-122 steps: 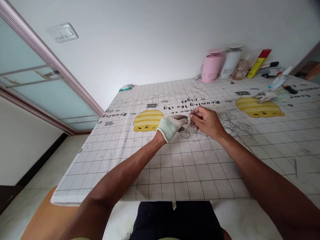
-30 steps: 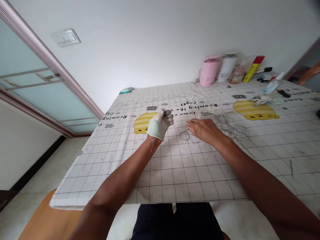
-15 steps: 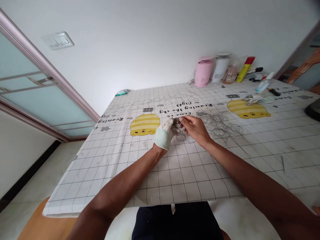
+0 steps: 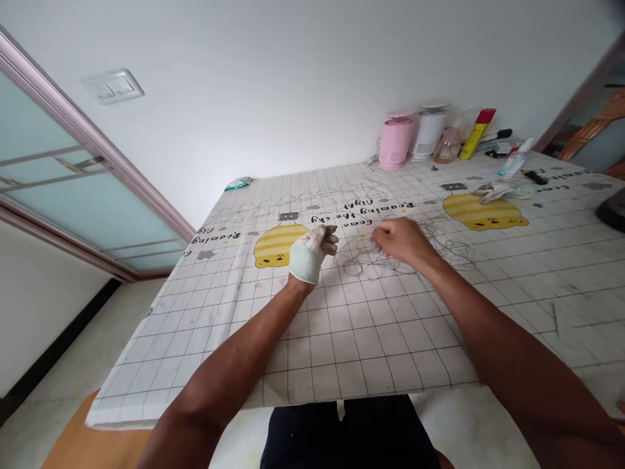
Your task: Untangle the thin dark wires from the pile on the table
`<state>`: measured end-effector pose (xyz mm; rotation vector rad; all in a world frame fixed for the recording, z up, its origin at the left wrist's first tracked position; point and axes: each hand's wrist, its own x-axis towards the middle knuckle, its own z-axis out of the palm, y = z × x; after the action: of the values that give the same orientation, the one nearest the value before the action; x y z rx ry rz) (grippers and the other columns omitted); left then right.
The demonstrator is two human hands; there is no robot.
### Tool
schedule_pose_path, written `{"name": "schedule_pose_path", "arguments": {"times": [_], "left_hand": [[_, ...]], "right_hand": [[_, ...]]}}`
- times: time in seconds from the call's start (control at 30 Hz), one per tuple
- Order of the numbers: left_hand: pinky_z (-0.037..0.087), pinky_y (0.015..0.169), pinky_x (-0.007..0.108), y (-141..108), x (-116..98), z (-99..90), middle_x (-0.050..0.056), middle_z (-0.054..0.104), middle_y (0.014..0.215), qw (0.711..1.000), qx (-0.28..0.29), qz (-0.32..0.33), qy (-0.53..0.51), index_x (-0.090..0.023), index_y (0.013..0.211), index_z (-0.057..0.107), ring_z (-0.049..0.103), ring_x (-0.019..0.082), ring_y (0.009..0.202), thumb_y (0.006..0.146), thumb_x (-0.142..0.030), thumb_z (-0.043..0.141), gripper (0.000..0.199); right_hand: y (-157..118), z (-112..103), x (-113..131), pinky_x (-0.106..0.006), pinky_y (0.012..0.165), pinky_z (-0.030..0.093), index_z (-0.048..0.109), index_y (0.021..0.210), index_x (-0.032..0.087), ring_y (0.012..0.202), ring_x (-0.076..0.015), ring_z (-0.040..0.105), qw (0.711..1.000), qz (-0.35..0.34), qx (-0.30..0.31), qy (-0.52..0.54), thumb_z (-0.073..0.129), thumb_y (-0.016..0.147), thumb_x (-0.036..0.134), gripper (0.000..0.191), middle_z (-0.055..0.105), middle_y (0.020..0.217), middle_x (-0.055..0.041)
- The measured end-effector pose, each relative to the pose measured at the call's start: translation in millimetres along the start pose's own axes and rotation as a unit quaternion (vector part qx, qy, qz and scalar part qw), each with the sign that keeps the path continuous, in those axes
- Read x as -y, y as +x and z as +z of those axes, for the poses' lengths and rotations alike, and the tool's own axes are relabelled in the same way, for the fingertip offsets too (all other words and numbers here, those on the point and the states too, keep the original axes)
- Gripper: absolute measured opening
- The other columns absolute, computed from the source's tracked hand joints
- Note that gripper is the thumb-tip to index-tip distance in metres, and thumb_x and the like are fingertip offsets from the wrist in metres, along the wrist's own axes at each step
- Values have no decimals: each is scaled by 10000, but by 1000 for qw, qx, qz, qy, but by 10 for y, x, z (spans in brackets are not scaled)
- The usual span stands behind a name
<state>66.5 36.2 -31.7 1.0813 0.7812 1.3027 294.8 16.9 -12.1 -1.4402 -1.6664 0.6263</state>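
My left hand [image 4: 315,251] wears a white glove with dirty grey fingertips. Its fingers are curled together, and what they hold is too small to make out. To the right, my bare right hand [image 4: 400,242] is closed and slightly blurred above a loose tangle of thin dark wire or thread [image 4: 368,262]. Whatever its fingers pinch cannot be made out. A gap separates the two hands. The tangle spreads on the checked tablecloth [image 4: 361,339], below and behind my right hand.
Along the wall stand a pink device [image 4: 395,142], a white device [image 4: 428,133], a pinkish bottle [image 4: 448,144] and a red-and-yellow can [image 4: 477,133]. A spray bottle [image 4: 516,159] and another glove [image 4: 500,190] are at the right. A green packet [image 4: 238,184] lies at the far left corner.
The hands, close together before, are now apart. My right hand has moved right over the tangle, and my left hand has shifted a little to the left.
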Motion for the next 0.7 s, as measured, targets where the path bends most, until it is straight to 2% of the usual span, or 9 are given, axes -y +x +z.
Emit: {"name": "schedule_pose_path", "arguments": {"times": [0.07,0.1,0.2,0.33,0.43,0.5,0.6,0.7], "left_hand": [[507,628,252,16,8,-26,56,695,821,1000,13,3,5,-134,970,761,620,118,657,931,-472,701,346],[506,622,253,18,14,-28,57,696,821,1000,16,4,9,-133,960,760,621,119,653,927,-472,703,346],[508,610,258,3,33,-5,61,704,812,999,21,10,30,-137,936,761,623,121,638,929,-477,692,347],[528,621,266,-49,23,44,67,723,822,997,30,20,69,-151,927,774,643,133,652,938,-481,677,344],[542,635,272,-94,-8,76,68,732,810,994,32,25,104,-155,941,790,651,141,651,941,-481,675,346],[552,648,276,-117,-23,91,71,738,804,992,40,26,121,-151,949,794,657,146,652,942,-490,672,360],[564,665,277,-131,-22,97,75,749,817,989,50,24,137,-149,957,794,672,153,670,947,-509,653,387],[569,677,269,-131,-2,84,71,758,833,985,52,9,162,-150,979,795,682,151,681,960,-515,625,403]], "right_hand": [[70,-125,-39,-276,443,451,743,814,189,559,-170,650,990,-8,-120,76,636,959,444,313,763,764,-89],[99,-174,-44,-283,488,495,745,867,184,624,-182,683,981,-9,-147,126,629,967,458,313,772,816,-102],[145,-246,-10,-334,669,598,742,974,185,833,-230,753,960,-15,-119,251,629,969,517,351,789,952,-126],[133,-219,85,-397,791,624,746,1004,196,1009,-288,762,952,-22,-73,297,613,959,641,466,793,1037,-143],[86,-203,156,-422,847,619,755,1037,198,1056,-299,751,954,-42,-62,289,620,948,684,512,792,1063,-144],[46,-196,187,-434,902,602,763,1081,206,1072,-291,742,963,-70,-55,254,653,947,649,475,794,1083,-130],[-1,-142,191,-443,945,576,770,1134,228,1085,-279,729,983,-104,-58,138,706,944,541,372,796,1113,-94],[-14,-21,143,-416,875,573,786,1088,243,1005,-258,731,985,-153,-79,22,714,953,421,234,798,1078,-66]]}}
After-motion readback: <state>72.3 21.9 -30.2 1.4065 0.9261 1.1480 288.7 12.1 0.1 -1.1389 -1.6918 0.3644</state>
